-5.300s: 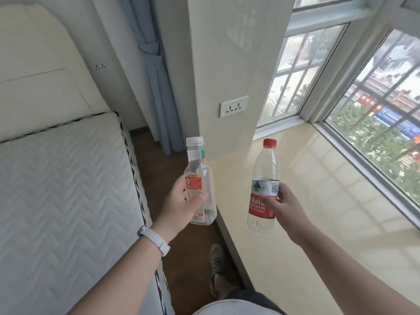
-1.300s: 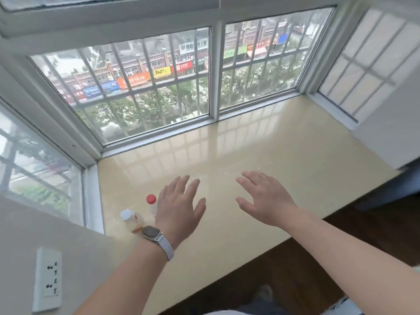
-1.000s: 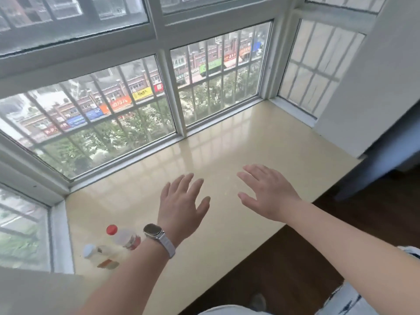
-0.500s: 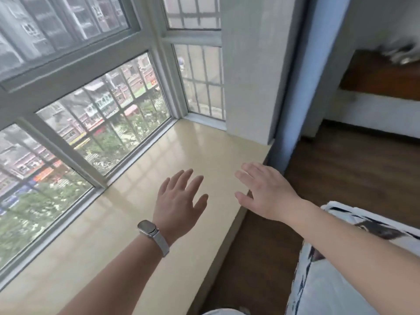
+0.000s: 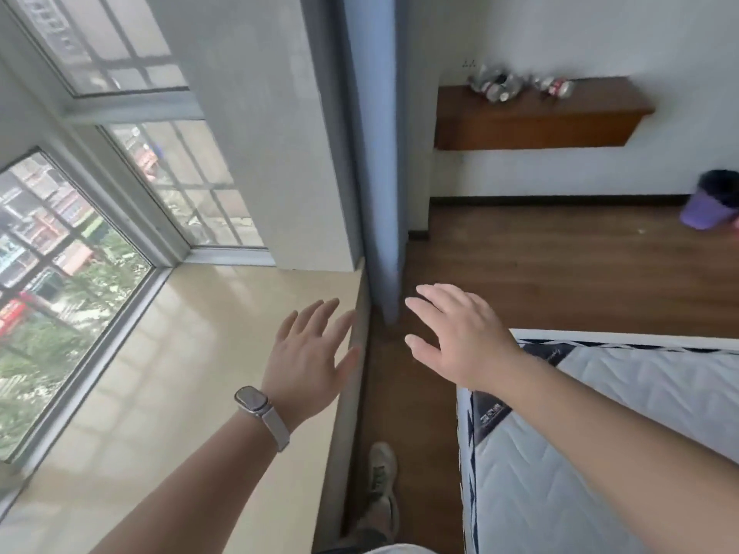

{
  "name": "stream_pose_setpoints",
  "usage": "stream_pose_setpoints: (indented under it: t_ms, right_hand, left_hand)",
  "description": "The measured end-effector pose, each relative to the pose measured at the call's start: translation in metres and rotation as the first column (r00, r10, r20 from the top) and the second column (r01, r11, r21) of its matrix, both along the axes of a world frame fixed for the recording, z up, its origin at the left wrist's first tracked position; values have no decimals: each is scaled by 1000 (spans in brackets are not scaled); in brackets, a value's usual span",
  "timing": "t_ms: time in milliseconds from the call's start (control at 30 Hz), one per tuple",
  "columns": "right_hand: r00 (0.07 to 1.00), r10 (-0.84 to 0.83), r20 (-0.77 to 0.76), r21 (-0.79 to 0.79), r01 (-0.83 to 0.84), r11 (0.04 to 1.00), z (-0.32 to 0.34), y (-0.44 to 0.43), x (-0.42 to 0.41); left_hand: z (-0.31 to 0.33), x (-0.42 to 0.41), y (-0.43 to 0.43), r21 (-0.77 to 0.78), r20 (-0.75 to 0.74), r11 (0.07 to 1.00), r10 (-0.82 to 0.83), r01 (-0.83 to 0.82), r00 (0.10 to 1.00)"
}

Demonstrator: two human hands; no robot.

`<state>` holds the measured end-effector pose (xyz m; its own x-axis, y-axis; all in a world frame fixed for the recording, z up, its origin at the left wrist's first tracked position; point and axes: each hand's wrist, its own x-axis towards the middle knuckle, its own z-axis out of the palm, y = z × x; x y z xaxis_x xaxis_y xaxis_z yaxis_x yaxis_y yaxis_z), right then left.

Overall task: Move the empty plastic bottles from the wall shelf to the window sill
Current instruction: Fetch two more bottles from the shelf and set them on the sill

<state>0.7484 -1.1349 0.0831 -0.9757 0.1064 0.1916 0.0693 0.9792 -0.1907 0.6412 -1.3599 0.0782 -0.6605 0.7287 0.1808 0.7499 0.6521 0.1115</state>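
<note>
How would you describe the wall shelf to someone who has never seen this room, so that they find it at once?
Look at the white far wall beyond the wooden floor. The shelf is the brown wooden ledge fixed to it, right of the blue curtain. It alone carries bottles, lying in a blurred heap.
</note>
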Motion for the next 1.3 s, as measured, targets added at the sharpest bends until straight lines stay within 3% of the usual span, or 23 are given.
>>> stream_pose_setpoints:
  t_ms: [200, 567, 933, 1300]
  right_hand:
    - [988, -140, -57, 37, 143, 989, 4, 42, -41]
    - [969, -247, 8, 164, 242, 956, 22, 112, -148]
    - [928, -373, 17, 147, 367, 919, 17, 157, -184]
    - [917, -395, 46, 90, 390, 916, 4, 236, -234]
  left_hand:
    - [0, -63, 66, 25, 2, 992, -120, 120, 993]
    - [-1, -204, 146, 93, -35, 965, -244, 247, 969]
    - [-2, -262, 216, 109, -42, 930, -348, 350, 937]
    - [0, -309, 301, 79, -60, 917, -388, 392, 920]
